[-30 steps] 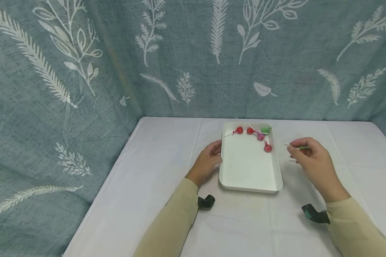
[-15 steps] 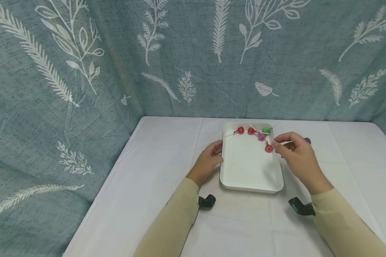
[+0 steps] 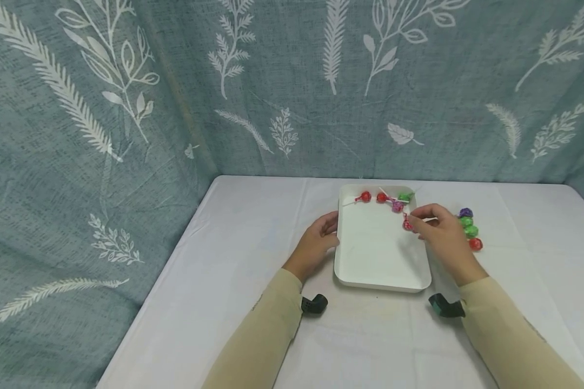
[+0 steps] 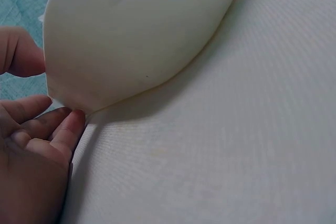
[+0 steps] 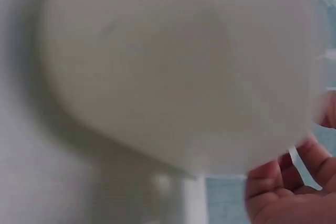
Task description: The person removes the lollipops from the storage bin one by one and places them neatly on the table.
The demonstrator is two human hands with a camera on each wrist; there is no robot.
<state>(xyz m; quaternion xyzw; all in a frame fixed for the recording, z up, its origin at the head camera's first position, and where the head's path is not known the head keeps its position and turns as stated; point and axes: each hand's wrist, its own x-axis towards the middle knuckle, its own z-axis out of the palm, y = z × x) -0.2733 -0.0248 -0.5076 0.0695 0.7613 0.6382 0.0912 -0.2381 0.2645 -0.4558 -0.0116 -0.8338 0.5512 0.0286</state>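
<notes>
A white tray (image 3: pixel 382 259) lies on the table, with several wrapped lollipops along its far side. Against its left wall rests my left hand (image 3: pixel 313 243), fingertips and thumb at the outer side; the left wrist view shows them at the tray's edge. My right hand (image 3: pixel 438 235) reaches over the right rim, its thumb and forefinger right at a red-and-white lollipop (image 3: pixel 406 223), which they partly cover. I cannot tell whether they pinch it. In the blurred right wrist view, the fingers (image 5: pixel 262 179) are bent beside the tray. A pink lollipop (image 3: pixel 397 206) lies just behind.
In the tray's far part are two red lollipops, one at the left (image 3: pixel 365 196), and a green lollipop (image 3: pixel 405 198). Right of the hand, a purple lollipop (image 3: pixel 465 213), green ones (image 3: pixel 471 231) and a red lollipop (image 3: pixel 475 244) form a row. A patterned curtain (image 3: pixel 321 129) hangs behind.
My right hand has left a lollipop stick on the table and moved left over the tray's rim. The lollipop row on the right has come into view. My left hand stays put.
</notes>
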